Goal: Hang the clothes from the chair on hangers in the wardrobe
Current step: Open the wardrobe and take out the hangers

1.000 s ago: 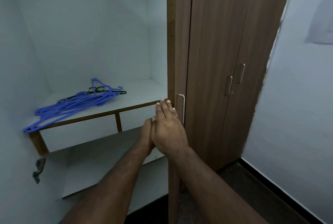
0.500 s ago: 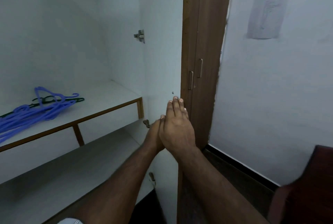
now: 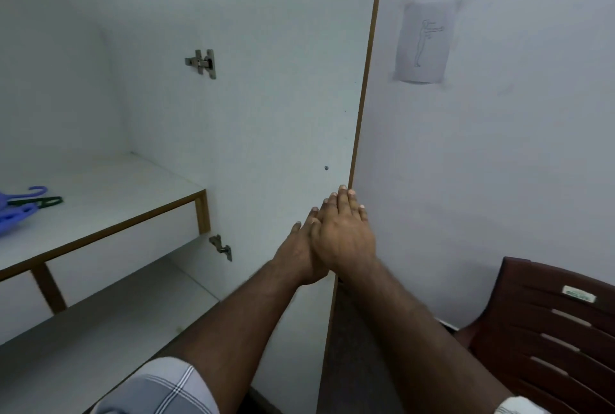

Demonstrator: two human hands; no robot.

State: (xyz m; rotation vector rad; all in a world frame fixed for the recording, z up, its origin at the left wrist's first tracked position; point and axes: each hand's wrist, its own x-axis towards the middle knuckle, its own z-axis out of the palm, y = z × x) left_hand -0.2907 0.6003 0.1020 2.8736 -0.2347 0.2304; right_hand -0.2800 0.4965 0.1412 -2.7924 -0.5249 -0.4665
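Head view: flat hands (image 3: 332,240) on smooth white door (image 3: 283,114).

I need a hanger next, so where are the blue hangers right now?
The blue hangers lie at the far left edge of the head view, on the upper wardrobe shelf, beside a dark green hanger.
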